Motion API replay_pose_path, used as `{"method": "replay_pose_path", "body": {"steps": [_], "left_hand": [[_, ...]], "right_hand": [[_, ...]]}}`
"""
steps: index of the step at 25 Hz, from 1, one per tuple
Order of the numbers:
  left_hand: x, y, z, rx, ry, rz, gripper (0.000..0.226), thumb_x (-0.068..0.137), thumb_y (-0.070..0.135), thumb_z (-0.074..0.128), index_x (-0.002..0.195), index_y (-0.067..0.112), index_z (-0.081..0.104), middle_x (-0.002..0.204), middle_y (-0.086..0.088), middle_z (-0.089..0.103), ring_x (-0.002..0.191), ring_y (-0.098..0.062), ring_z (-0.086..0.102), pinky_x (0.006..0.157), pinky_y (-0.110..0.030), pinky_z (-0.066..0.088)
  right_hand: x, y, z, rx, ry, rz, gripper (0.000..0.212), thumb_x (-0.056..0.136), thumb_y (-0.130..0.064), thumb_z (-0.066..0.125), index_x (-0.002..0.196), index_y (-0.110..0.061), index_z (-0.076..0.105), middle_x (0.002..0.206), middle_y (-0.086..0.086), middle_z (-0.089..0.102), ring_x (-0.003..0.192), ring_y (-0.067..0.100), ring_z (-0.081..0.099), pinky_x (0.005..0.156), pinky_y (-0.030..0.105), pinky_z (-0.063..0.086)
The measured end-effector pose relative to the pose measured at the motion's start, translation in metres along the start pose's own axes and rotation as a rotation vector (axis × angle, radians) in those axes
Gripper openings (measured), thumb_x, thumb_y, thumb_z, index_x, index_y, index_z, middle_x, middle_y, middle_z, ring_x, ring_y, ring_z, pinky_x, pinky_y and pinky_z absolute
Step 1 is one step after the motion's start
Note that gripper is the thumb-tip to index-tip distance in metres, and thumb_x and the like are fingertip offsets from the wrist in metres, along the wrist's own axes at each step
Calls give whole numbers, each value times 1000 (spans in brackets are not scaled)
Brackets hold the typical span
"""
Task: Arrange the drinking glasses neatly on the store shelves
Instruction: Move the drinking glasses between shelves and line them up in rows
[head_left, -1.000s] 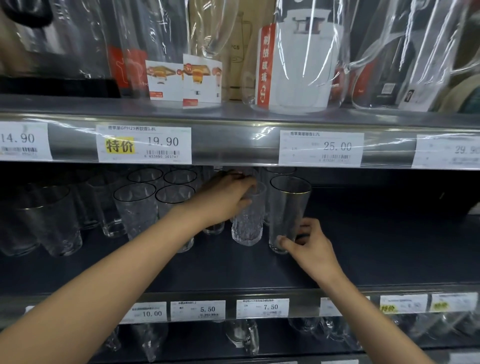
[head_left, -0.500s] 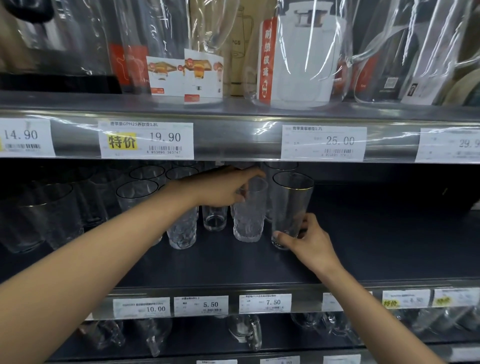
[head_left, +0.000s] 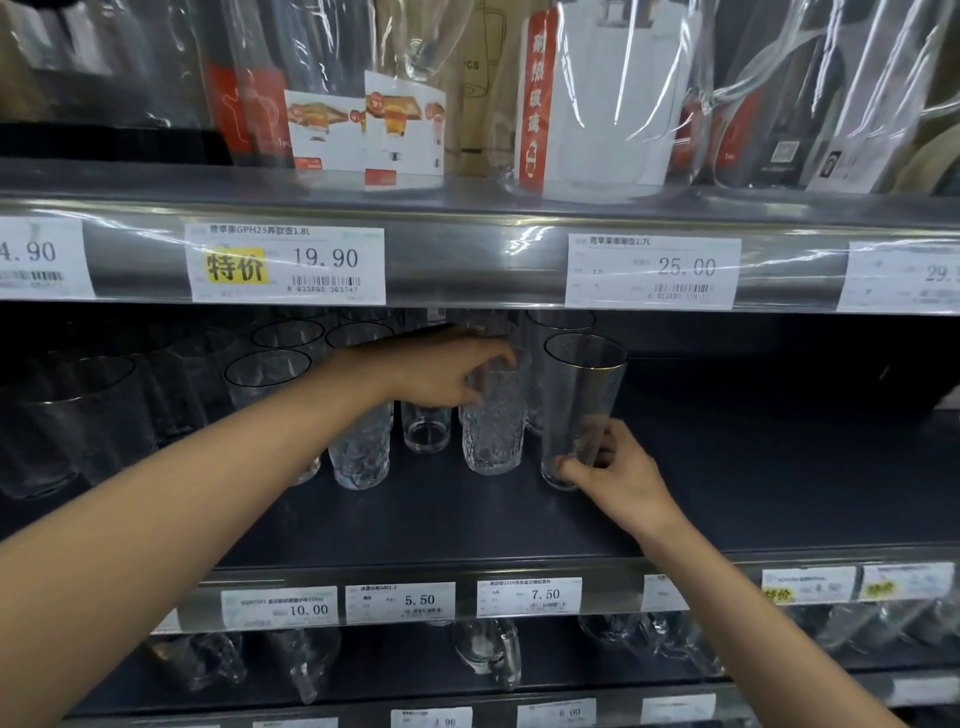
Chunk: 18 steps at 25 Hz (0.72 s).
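Middle shelf (head_left: 415, 525). Left hand (head_left: 441, 371): fingers curled over the rim of the textured glass (head_left: 491, 436), which stands upright. Right hand (head_left: 621, 480): thumb in front and fingers behind, pinching the base of the gold-rimmed glass (head_left: 582, 400), just beside the textured one.

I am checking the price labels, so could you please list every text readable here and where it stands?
"特价", "19.90", "GPH25", "1.8L": special-offer tag, upper rail.
"25.00", "1.7L": white tag, upper rail.
"10.00": left tag, lower rail.
"5.50": middle tag, lower rail.
"7.50": right tag, lower rail.
Red strip of Chinese characters and all other print: too blurred or cut off.
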<state>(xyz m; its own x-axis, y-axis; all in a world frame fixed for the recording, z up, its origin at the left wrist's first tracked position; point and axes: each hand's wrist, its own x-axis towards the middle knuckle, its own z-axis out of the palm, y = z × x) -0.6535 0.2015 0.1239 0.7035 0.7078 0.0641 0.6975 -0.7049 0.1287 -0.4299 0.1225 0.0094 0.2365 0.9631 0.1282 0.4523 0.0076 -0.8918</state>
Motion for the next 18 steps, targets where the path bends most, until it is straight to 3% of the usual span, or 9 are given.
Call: {"method": "replay_pose_path", "body": {"steps": [4, 7, 10, 18], "left_hand": [[4, -4, 5, -26, 23, 1, 48, 90, 20, 72, 133, 22, 51, 116, -5, 65, 100, -19, 61, 90, -36, 51], [4, -6, 7, -48, 41, -1, 44, 89, 23, 73, 129, 22, 55, 117, -5, 64, 101, -19, 61, 91, -36, 52], [2, -7, 8, -94, 54, 3, 44, 88, 24, 75, 128, 21, 56, 114, -3, 64, 101, -18, 61, 91, -37, 51], [-2, -5, 6, -78, 126, 32, 49, 85, 28, 77, 130, 20, 58, 113, -2, 65, 101, -13, 58, 89, -26, 47]], "right_hand": [[1, 0, 0, 24, -27, 2, 64, 76, -24, 77, 131, -32, 45, 112, -12, 65, 105, 7, 62, 94, 29, 48], [1, 0, 2, -2, -40, -13, 67, 76, -25, 78, 133, -30, 44, 108, -16, 63, 104, 7, 62, 88, 25, 47], [0, -1, 2, -36, -50, -20, 64, 76, -32, 82, 127, -31, 43, 103, -22, 59, 99, 4, 59, 77, 17, 43], [3, 3, 3, -103, -14, -23, 55, 74, -34, 83, 114, -30, 47, 107, -10, 64, 100, 10, 61, 84, 24, 45]]}}
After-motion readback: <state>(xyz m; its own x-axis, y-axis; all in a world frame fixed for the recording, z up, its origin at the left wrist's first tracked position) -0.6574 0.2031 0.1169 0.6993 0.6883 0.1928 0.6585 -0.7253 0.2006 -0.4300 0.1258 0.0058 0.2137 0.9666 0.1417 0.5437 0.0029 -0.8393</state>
